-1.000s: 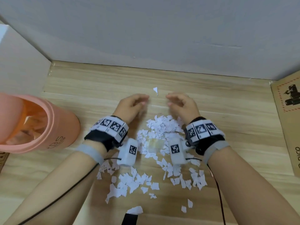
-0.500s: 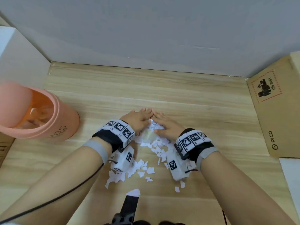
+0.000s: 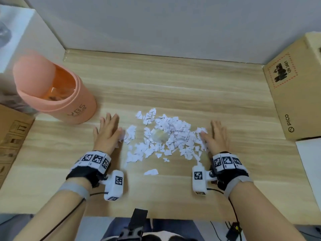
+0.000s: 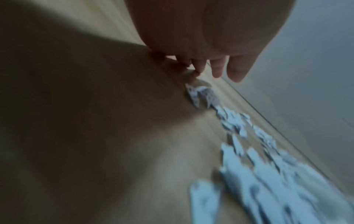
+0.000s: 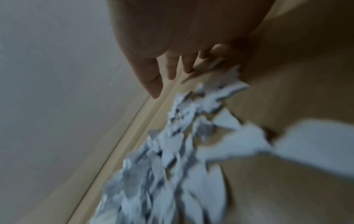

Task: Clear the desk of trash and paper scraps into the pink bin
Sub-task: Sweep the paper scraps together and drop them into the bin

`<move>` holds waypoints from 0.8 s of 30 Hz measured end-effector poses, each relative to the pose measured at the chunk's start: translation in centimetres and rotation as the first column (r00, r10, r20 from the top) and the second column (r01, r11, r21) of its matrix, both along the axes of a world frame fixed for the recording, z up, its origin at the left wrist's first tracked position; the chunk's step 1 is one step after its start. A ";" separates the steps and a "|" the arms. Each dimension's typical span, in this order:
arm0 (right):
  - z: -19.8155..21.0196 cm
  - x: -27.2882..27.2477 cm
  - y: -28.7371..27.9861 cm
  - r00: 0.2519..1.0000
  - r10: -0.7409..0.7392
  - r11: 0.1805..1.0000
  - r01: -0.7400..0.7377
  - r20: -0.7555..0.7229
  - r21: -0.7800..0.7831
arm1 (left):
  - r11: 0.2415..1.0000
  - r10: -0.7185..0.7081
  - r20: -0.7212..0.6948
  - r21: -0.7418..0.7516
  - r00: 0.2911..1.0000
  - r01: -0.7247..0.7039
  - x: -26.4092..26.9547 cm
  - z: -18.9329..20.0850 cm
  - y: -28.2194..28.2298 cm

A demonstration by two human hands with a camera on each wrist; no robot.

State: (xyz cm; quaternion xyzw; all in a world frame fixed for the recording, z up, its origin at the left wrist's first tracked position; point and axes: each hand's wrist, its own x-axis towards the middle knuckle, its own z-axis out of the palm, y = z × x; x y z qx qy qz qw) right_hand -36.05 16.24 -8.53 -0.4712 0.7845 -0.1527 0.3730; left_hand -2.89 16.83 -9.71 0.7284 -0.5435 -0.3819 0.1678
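Our hands [image 3: 106,132] [image 3: 217,136] lie flat and hold nothing, beside the scraps [image 3: 165,136] mid-frame. Push fast, and scraps may slip off the table [image 3: 173,91].

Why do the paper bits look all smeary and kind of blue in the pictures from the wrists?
Head view: the paper scraps look sharp and white, though the desk edges bend from the wide lens. Left wrist view: the scraps nearest the camera smear into blur, and a big dark shadow covers the desk. Right wrist view: the same blur and bluish tint, with the right hand dim at the top.
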 end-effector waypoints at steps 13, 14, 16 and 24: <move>1.1 9.5 -0.5 0.947 0.277 0.959 -0.262 0.163 -0.109 | 0.979 -0.206 -0.298 -0.063 0.932 0.196 -8.0 5.0 -2.1; 1.5 9.3 -0.9 0.951 0.275 0.959 -0.260 0.140 -0.116 | 0.978 -0.191 -0.292 -0.138 0.937 0.156 -7.2 6.5 -2.6; 2.2 9.3 -1.6 0.952 0.278 0.957 -0.264 0.124 -0.119 | 0.952 -0.175 -0.270 -0.290 0.947 0.093 -5.3 9.8 -3.4; 3.1 11.9 -3.6 0.864 0.502 0.860 -0.496 -0.026 0.120 | 0.737 0.249 0.092 -0.664 0.964 -0.127 4.8 17.6 -5.2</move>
